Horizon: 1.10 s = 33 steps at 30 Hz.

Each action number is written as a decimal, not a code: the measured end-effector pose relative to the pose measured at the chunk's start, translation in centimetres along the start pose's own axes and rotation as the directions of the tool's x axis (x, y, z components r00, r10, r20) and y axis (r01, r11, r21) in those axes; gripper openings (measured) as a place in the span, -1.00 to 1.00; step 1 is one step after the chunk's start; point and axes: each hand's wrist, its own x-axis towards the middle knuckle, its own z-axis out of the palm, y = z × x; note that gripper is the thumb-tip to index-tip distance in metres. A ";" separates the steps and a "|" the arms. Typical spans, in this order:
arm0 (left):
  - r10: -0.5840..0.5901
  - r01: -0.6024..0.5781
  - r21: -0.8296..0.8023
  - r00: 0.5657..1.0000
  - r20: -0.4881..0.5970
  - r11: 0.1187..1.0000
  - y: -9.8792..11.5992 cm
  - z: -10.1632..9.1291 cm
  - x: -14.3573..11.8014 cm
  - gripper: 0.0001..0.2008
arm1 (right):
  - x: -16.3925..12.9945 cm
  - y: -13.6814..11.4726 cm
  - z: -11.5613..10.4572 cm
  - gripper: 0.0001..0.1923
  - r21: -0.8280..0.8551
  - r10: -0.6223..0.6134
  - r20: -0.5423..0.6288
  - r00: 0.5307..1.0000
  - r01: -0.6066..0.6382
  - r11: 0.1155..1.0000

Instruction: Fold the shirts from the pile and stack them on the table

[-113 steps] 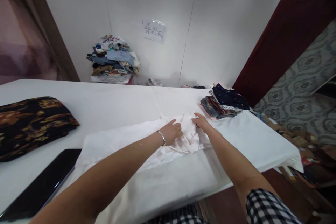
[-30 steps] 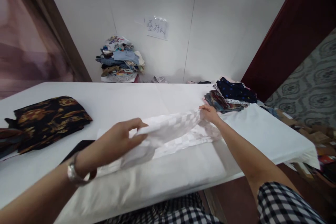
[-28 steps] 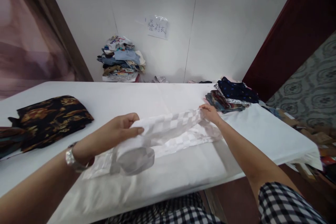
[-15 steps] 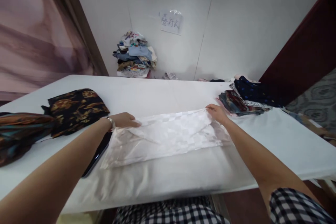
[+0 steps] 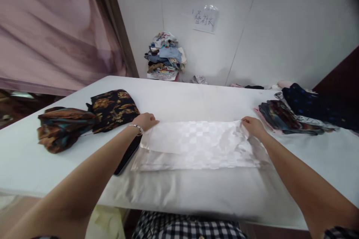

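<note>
A white checked cloth (image 5: 196, 145) lies flat on the white table (image 5: 196, 97), folded into a long band that runs from side to side in front of the person. The left hand (image 5: 146, 121) rests at the far left corner of the cloth, fingers bent down onto its edge, with a silver bracelet (image 5: 136, 127) on the wrist. The right hand (image 5: 252, 125) sits at the far right corner, fingertips pinching or pressing the cloth's edge; from this angle it is hard to tell whether either hand truly grips the fabric or only holds it down. The two hands are well apart, one at each end of the far edge, with the whole width of the cloth between them.

Under the left forearm, touching the cloth's left end, a dark flat tablet (image 5: 127, 153) pokes out. Further left lie a black garment with gold print (image 5: 113, 108) and, just beside it, a bundled brown and teal garment (image 5: 63, 127). To the right of the right hand, near but apart, is a stack of folded dark patterned clothes (image 5: 291, 117). Behind the table, a pile of mixed clothes (image 5: 165, 56) stands against the wall below a paper sign (image 5: 205, 19)
</note>
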 end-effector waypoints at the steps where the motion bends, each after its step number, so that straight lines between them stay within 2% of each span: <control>1: -0.009 0.009 -0.002 1.000 -0.029 1.000 0.0 0.3 -0.4 -0.52 | 0.0 0.1 0.1 -0.77 -0.011 -0.004 0.019 1.000 0.004 1.000; 3: 0.005 -0.004 0.003 0.995 -0.104 1.000 0.3 1.1 -1.4 -0.47 | -0.2 0.1 0.1 -0.78 -0.023 -0.013 0.032 0.999 0.014 1.000; 5: 0.078 -0.071 0.046 0.984 -0.161 0.996 1.1 2.2 -2.7 -0.45 | -0.4 -0.1 0.0 -0.78 -0.012 -0.052 0.006 0.999 0.052 0.999; 8: 0.195 -0.179 0.125 0.973 -0.122 0.976 2.2 4.1 -4.3 -0.44 | -0.7 -0.9 0.0 -0.78 0.009 -0.117 -0.044 0.992 0.118 0.993; 11: 0.190 -0.174 0.157 0.978 -0.090 0.972 2.7 5.7 -4.7 -0.48 | -0.6 -1.7 0.2 -0.80 0.003 -0.105 -0.052 0.993 0.105 0.994; 14: 0.182 -0.156 0.185 0.974 -0.132 0.970 2.5 6.5 -4.4 -0.52 | -0.7 -2.2 -0.1 -0.78 -0.001 -0.109 -0.080 0.991 0.110 0.994; 16: 0.200 -0.169 0.188 0.967 -0.157 0.967 2.4 6.6 -4.3 -0.55 | -1.4 -2.8 -0.2 -0.71 -0.002 -0.147 -0.110 0.983 0.148 0.989; 18: 0.224 -0.191 0.183 0.958 -0.180 0.964 2.4 6.5 -4.4 -0.56 | -2.8 -3.7 0.2 -0.63 -0.009 -0.229 -0.088 0.969 0.229 0.973; 21: 0.229 -0.193 0.181 0.951 -0.207 0.964 2.9 6.1 -4.9 -0.59 | -5.0 -4.9 1.6 -0.51 -0.037 -0.311 0.139 0.940 0.319 0.947; 23: 0.237 -0.197 0.186 0.946 -0.223 0.963 3.1 5.9 -5.0 -0.60 | -5.9 -5.5 2.2 -0.49 -0.066 -0.273 0.281 0.920 0.302 0.951; 24: 0.242 -0.202 0.187 0.942 -0.232 0.962 3.1 5.8 -4.9 -0.60 | -6.2 -5.7 2.4 -0.48 -0.077 -0.247 0.315 0.917 0.284 0.956; 27: 0.209 -0.160 0.178 0.930 -0.303 0.971 2.4 5.4 -4.7 -0.58 | -7.2 -6.7 2.0 -0.44 -0.090 -0.221 0.274 0.936 0.253 0.963; 29: 0.137 -0.081 0.172 0.929 -0.345 0.982 1.8 4.9 -4.7 -0.55 | -8.2 -7.6 1.7 -0.40 -0.079 -0.279 0.199 0.939 0.299 0.951; 31: 0.110 -0.048 0.194 0.940 -0.323 0.980 1.4 4.2 -5.1 -0.53 | -9.5 -8.6 1.9 -0.39 -0.050 -0.374 0.185 0.909 0.389 0.920; 33: 0.141 -0.081 0.230 0.955 -0.259 0.970 1.4 3.5 -5.5 -0.52 | -10.8 -9.3 2.6 -0.41 -0.024 -0.427 0.243 0.871 0.445 0.895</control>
